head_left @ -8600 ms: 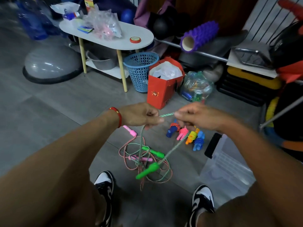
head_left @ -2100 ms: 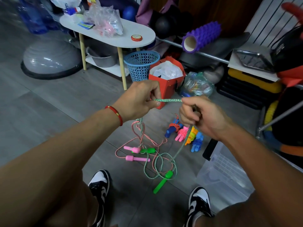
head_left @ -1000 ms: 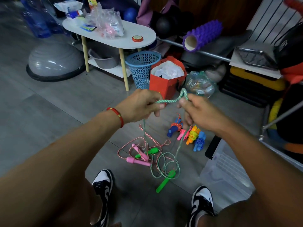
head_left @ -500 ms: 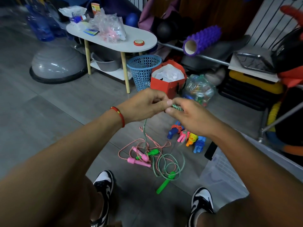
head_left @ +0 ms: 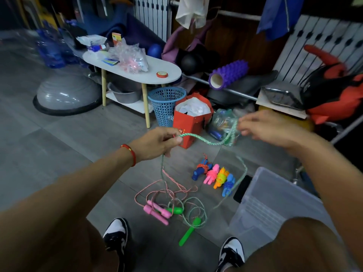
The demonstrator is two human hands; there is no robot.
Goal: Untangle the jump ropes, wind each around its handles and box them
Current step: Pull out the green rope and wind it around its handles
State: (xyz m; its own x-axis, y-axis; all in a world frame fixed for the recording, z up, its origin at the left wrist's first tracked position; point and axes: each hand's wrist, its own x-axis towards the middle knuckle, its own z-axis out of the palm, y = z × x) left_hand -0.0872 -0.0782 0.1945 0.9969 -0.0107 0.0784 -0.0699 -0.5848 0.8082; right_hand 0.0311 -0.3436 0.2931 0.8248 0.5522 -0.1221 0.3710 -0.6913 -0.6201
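My left hand (head_left: 157, 143) pinches the green jump rope (head_left: 204, 141), which sags across to my right hand (head_left: 265, 128). That hand is blurred and holds the rope at its fingertips. From both hands the rope drops to the floor, where it lies tangled with a pink rope (head_left: 169, 188). Two pink handles (head_left: 157, 212) and two green handles (head_left: 189, 231) lie in the tangle between my shoes. Several wound ropes (head_left: 215, 177) in blue, pink, orange and blue lie in a row beyond. A clear plastic box (head_left: 275, 201) stands at the right.
A red paper bag (head_left: 188, 122), a blue mesh basket (head_left: 166, 105) and a white oval table (head_left: 135, 73) stand behind the ropes. A black phone (head_left: 242, 188) lies by the box. A grey balance dome (head_left: 66, 95) sits at the left. My shoes (head_left: 115, 236) flank the tangle.
My hands were together on the green rope; now my right hand has pulled away to the right and up, drawing out a sagging length. The camera has tilted up.
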